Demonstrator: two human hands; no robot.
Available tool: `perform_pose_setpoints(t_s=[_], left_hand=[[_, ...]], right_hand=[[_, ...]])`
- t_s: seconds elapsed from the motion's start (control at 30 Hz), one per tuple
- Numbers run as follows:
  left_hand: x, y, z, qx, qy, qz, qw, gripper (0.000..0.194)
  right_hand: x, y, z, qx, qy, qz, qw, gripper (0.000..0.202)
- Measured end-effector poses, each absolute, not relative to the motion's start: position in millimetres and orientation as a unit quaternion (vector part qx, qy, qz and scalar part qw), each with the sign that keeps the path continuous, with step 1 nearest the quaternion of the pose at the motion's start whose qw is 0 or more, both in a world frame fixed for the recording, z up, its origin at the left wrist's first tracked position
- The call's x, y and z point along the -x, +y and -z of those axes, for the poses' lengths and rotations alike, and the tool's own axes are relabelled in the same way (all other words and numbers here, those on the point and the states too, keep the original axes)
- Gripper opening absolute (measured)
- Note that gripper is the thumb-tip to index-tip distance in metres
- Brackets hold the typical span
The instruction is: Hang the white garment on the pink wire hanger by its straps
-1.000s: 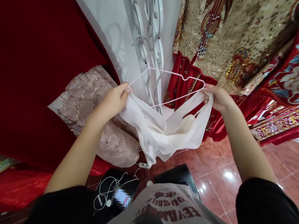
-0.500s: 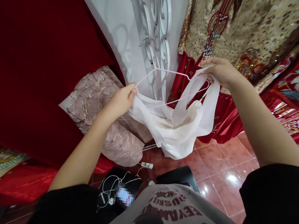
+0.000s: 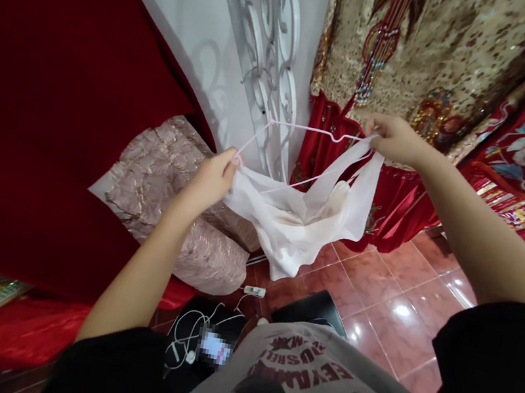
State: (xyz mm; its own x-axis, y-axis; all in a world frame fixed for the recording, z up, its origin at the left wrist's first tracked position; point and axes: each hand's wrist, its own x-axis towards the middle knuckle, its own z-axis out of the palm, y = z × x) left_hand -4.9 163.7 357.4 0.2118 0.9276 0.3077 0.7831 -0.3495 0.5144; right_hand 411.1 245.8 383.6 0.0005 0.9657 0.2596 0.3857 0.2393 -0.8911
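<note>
A thin pink hanger (image 3: 298, 126) hangs by its hook from the white scrollwork rack (image 3: 288, 48). Draped along it is a sheer white garment (image 3: 297, 228), its lower part sagging in folds. My left hand (image 3: 218, 176) is closed on the garment and the hanger's left end. With fingers pinched, my right hand (image 3: 391, 137) grips the garment's other strap at the hanger's right end. The fingertips of the right hand are partly hidden, so the exact hold on the hanger there is unclear.
Dark red cloth (image 3: 50, 90) hangs at left beside a rolled pinkish brocade fabric (image 3: 213, 258). Gold sequined and red embroidered costumes (image 3: 438, 58) hang at right. Below lie a phone (image 3: 215, 348) with white cables and a power strip (image 3: 254, 291) over the red tiled floor (image 3: 376, 294).
My right hand has moved slightly right and down, drawing the strap out to the hanger's right end. The garment is stretched wider. My left hand has stayed in place.
</note>
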Motion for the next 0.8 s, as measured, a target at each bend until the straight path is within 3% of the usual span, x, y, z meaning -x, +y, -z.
perform_pose_setpoints(t_s=[0.1, 0.23, 0.33, 0.43, 0.53, 0.6, 0.8], left_hand=[[5.5, 163.4, -357.8, -0.769, 0.556, -0.293, 0.12, 0.016], [5.6, 161.7, -360.0, -0.766, 0.561, -0.293, 0.116, 0.017], [6.8, 159.7, -361.8, -0.764, 0.563, -0.291, 0.117, 0.017], [7.5, 158.6, -361.4, -0.764, 0.563, -0.292, 0.115, 0.018], [6.2, 160.5, -357.9, -0.763, 0.564, -0.295, 0.11, 0.019], [4.8, 162.9, -355.2, -0.763, 0.565, -0.296, 0.109, 0.019], [7.1, 165.4, -357.7, -0.766, 0.565, -0.286, 0.11, 0.017]], right_hand=[[-417.7, 247.7, -372.0, 0.534, -0.682, -0.25, 0.433, 0.029], [-413.1, 238.8, -355.6, 0.504, -0.692, -0.154, 0.493, 0.018], [-407.5, 239.2, -339.8, 0.504, -0.654, -0.126, 0.549, 0.023], [-403.0, 247.7, -324.3, 0.537, -0.592, -0.211, 0.562, 0.03], [-399.0, 252.8, -315.2, 0.568, -0.514, -0.375, 0.522, 0.045], [-398.1, 251.8, -315.4, 0.575, -0.468, -0.445, 0.502, 0.045], [-403.5, 248.1, -339.5, 0.585, -0.427, -0.475, 0.499, 0.037]])
